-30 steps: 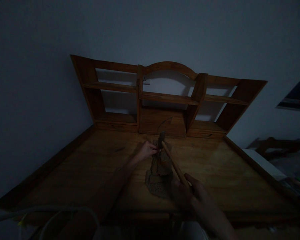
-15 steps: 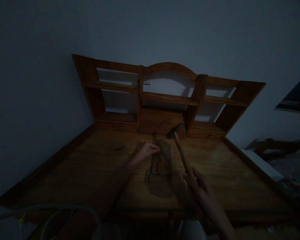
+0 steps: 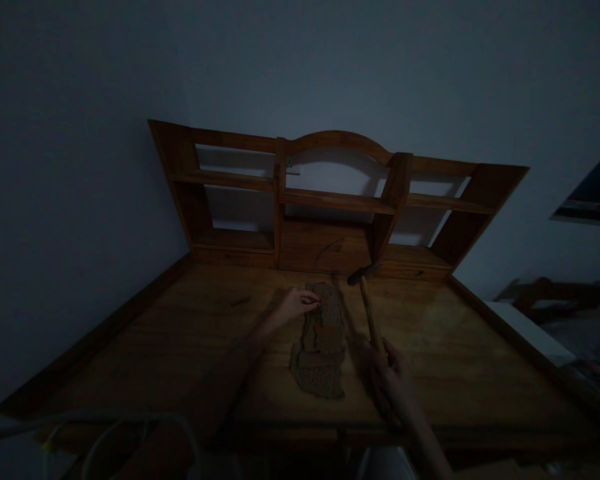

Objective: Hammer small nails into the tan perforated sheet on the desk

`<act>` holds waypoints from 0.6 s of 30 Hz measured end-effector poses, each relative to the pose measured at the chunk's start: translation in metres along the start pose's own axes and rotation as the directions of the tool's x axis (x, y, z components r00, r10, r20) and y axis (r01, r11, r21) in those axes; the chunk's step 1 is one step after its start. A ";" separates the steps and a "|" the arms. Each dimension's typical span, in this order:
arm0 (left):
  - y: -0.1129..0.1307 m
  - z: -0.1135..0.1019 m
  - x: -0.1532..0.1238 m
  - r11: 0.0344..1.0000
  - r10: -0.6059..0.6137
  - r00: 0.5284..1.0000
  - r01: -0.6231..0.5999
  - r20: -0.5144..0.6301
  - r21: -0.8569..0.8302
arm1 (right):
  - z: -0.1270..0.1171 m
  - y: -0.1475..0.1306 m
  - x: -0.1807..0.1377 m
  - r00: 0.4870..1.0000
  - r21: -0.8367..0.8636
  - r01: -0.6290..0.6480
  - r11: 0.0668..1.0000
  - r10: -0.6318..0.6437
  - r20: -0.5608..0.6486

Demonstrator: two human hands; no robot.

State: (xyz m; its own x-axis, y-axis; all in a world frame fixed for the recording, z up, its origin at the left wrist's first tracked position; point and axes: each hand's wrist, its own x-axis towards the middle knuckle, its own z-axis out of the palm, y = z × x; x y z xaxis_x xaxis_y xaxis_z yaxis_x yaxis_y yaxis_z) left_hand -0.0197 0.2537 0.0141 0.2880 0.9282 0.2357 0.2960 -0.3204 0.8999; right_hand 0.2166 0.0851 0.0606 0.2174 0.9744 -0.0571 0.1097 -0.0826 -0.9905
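Note:
A long brown piece with an uneven outline and many small dots or holes (image 3: 321,379) lies flat on the wooden desk (image 3: 455,347). My left hand (image 3: 299,303) pinches something small and thin over its upper part; in this dim light I cannot make out what. A hammer (image 3: 372,315) with a wooden handle and dark head is gripped in my right hand (image 3: 391,373). Its head is raised to the right of the brown piece, apart from it and from my left hand.
A wooden shelf unit (image 3: 327,248) with compartments and small drawers stands along the desk's back edge. Pale cables (image 3: 130,417) hang at the lower left. To the right are a white surface (image 3: 530,330) and a wooden chair back (image 3: 570,297).
My right hand and the hammer have shifted a little right, and the hammer head is lower in view. My left hand stays at the same part of the brown piece.

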 end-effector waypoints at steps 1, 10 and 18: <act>0.002 0.000 -0.001 1.000 0.012 1.000 -0.012 0.001 -0.013 | 0.000 0.000 0.000 1.000 0.002 0.007 1.000 -0.007 0.000; 0.018 0.000 -0.006 0.995 0.017 0.999 -0.015 0.028 -0.095 | -0.001 -0.012 -0.003 0.999 0.009 -0.015 1.000 0.015 0.033; 0.017 -0.001 -0.004 0.997 0.057 0.998 -0.056 0.020 -0.044 | -0.014 -0.016 -0.009 1.000 -0.147 0.007 0.989 -0.011 -0.022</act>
State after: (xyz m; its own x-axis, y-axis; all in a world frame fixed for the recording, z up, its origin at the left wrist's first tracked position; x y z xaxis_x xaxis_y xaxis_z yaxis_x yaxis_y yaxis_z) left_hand -0.0169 0.2450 0.0285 0.3226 0.9045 0.2790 0.2390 -0.3630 0.9006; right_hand 0.2260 0.0743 0.0792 0.2371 0.9705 -0.0440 0.2530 -0.1054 -0.9617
